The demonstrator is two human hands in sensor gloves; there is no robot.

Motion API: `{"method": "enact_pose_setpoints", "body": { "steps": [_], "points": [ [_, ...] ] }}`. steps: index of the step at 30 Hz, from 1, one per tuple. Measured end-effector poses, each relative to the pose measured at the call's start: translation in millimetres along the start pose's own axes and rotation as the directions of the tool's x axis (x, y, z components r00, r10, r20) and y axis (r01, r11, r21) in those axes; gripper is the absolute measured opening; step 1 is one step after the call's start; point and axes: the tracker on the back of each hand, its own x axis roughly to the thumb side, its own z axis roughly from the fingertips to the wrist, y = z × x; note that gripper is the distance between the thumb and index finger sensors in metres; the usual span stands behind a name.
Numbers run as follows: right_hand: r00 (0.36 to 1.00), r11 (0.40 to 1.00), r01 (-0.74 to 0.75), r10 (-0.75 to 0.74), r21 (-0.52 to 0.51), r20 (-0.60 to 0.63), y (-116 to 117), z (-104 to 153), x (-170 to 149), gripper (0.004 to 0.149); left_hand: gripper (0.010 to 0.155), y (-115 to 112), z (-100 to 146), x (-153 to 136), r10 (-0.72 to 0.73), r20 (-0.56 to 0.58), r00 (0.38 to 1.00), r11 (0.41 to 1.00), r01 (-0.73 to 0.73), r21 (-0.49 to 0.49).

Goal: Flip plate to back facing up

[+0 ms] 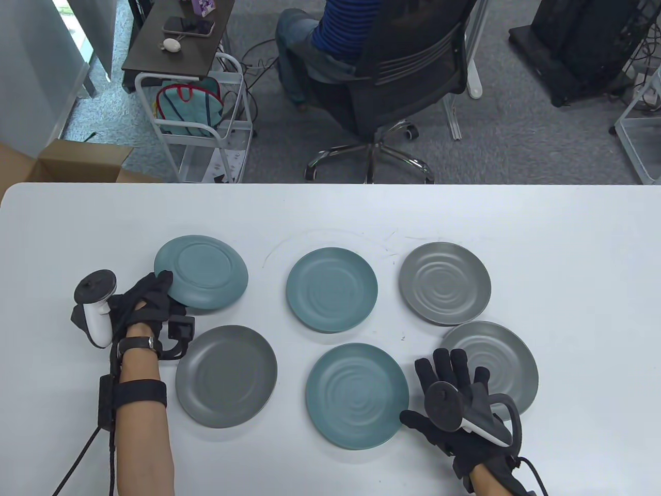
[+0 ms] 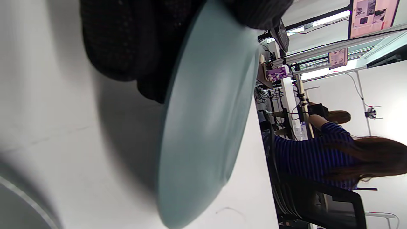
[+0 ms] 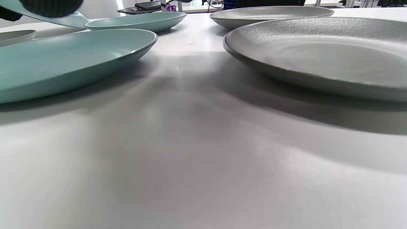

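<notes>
A teal plate [image 1: 204, 271] at the far left shows its back with the foot ring up and is tilted, its near-left edge lifted. My left hand [image 1: 150, 297] grips that edge; in the left wrist view the plate [image 2: 203, 127] fills the middle with gloved fingers [image 2: 127, 41] on it. My right hand [image 1: 454, 392] lies open and flat on the table between a teal plate [image 1: 357, 395] and a grey plate [image 1: 490, 364], holding nothing. The right wrist view shows these two plates, the teal one [image 3: 63, 60] and the grey one [image 3: 318, 54].
Three more plates lie face up: a grey one [image 1: 226, 375] near my left forearm, a teal one [image 1: 332, 289] in the middle, a grey one [image 1: 444, 283] at the far right. A person in an office chair [image 1: 392, 67] sits beyond the table's far edge.
</notes>
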Motion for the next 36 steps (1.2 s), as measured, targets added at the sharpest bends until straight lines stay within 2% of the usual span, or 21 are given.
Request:
{"method": "enact_pose_setpoints", "body": {
  "steps": [3, 14, 24, 36],
  "points": [
    [1.0, 1.0, -0.004, 0.004, 0.001, -0.002, 0, 0, 0, 0.094, 0.065, -1, -3, -6, -0.002, -0.028, 1.0, 1.0, 0.002, 0.006],
    [1.0, 1.0, -0.005, 0.005, -0.003, -0.004, 0, 0, 0, 0.094, 0.066, -4, -8, -12, -0.144, -0.099, 0.985, 0.987, 0.151, 0.059],
    [1.0, 1.0, -0.007, 0.007, -0.003, -0.002, 0, 0, 0, 0.094, 0.066, -12, -7, -4, -0.354, -0.139, 0.925, 0.922, 0.37, 0.111],
    [1.0, 1.0, -0.008, 0.008, -0.003, 0.002, 0, 0, 2, 0.094, 0.065, -18, -7, 5, -0.508, -0.17, 0.845, 0.838, 0.53, 0.129]
  ]
}}
